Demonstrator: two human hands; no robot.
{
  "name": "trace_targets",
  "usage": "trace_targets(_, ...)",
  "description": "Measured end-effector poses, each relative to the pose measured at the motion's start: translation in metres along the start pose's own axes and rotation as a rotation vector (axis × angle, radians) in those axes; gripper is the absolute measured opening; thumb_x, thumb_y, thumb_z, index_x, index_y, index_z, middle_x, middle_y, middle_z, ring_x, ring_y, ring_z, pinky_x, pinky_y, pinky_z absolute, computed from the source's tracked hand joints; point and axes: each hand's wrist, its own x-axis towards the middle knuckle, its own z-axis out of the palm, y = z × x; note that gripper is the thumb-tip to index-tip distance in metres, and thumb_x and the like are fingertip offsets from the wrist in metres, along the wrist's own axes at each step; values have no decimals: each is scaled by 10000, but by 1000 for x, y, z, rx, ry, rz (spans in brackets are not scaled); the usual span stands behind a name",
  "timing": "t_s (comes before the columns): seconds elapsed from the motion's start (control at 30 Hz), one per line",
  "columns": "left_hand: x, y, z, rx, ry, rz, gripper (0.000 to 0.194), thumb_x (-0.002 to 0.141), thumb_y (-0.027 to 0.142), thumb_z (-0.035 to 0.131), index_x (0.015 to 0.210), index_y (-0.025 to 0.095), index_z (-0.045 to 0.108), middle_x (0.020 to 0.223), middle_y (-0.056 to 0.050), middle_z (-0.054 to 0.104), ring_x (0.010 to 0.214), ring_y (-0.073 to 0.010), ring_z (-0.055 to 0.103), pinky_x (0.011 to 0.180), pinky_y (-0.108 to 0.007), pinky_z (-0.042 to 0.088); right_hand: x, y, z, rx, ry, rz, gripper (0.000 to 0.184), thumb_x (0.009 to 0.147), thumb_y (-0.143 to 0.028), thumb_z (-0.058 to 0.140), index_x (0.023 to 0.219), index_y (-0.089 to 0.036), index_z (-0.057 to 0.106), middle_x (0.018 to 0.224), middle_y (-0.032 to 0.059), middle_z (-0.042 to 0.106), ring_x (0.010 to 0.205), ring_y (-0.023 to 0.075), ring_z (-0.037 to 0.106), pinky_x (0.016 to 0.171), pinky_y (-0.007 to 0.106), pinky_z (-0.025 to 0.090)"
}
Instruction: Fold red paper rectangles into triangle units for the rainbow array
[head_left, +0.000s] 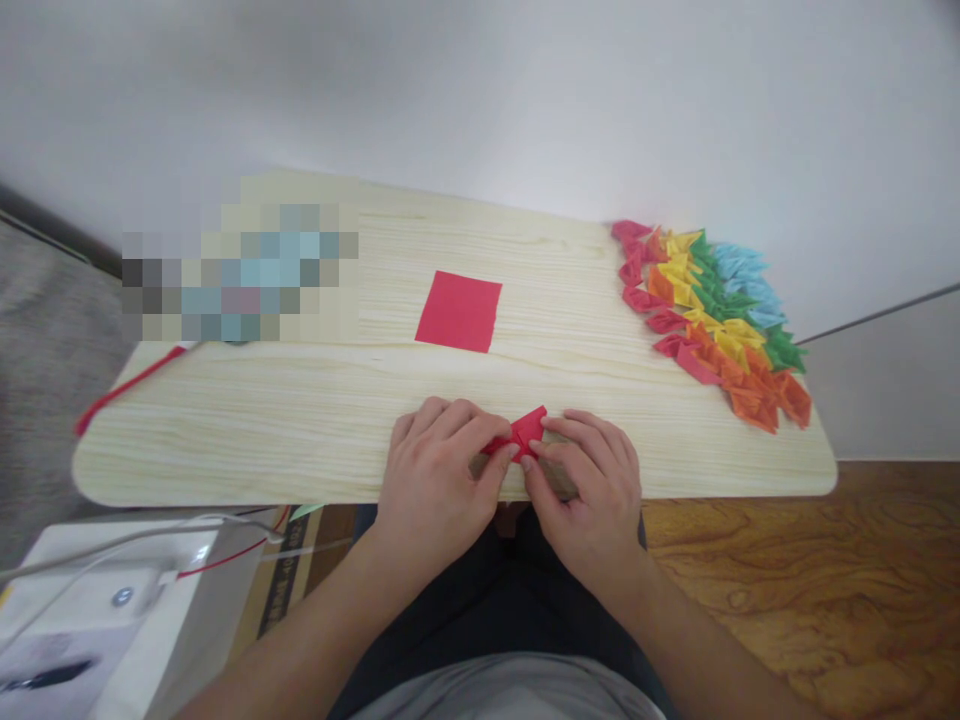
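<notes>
Near the table's front edge, a small piece of folded red paper (531, 428) lies between my two hands. My left hand (442, 465) pinches its left end between thumb and fingers. From the other side, my right hand (592, 470) grips the right part with thumb and fingertips. My fingers cover some of the folds. Farther back on the table lies a flat, roughly square sheet of red paper (459, 312), apart from both hands.
Several folded paper pieces (712, 310) in red, orange, yellow, green and blue crowd the table's right end. A blurred-out patch (255, 270) covers something at the back left. A red cord (131, 388) crosses the left edge. Cables and a white box (112, 600) sit below left.
</notes>
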Motion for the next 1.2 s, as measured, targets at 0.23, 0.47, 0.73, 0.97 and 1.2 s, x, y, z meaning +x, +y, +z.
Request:
trace_targets(0.23, -7, -9, -6, -15, 18, 68, 151, 961, 263, 645, 992, 323, 780, 1056, -18, 712, 1033, -250, 584, 916, -453, 432, -1, 0, 0, 12, -22, 22, 85, 893, -230, 739, 961, -278, 720, 1176, 35, 744, 1222, 297, 616, 1088, 539, 417)
trace_targets(0.47, -23, 0, -10, 62, 23, 63, 203, 944, 190, 620, 1034, 308, 759, 1134, -26, 714, 1110, -271, 590, 950, -487, 408, 11, 3, -6, 38, -90, 0, 107, 877, -222, 747, 963, -284, 757, 1176, 35, 719, 1184, 296, 582, 1091, 539, 401)
trace_targets(0.73, -60, 15, -4, 34, 17, 133, 199, 932, 339, 670, 1116, 287, 722, 1167, -31, 735, 1105, -290, 610, 983, -517, 390, 41, 11, -9, 66, -294, -135, 155, 872, -171, 721, 902, -289, 816, 1016, 47, 673, 1031, 257, 562, 917, 449, 452)
trace_targets(0.97, -43, -10, -20, -33, 28, 201, 302, 896, 219, 697, 1195, 261, 682, 1235, -44, 711, 1177, -267, 585, 1029, -466, 413, 58, 11, -18, 53, -542, -371, 199, 865, -110, 683, 934, -267, 786, 952, 29, 683, 1004, 248, 541, 902, 423, 407)
trace_targets(1.2, -39, -11, -20, 12, -48, 222, 135, 961, 258, 629, 1046, 282, 731, 1144, -19, 754, 1094, -249, 616, 986, -476, 377, 31, 6, -13, 6, -338, -289, 130, 961, -154, 616, 1003, -218, 721, 964, 55, 732, 1004, 253, 564, 872, 430, 418)
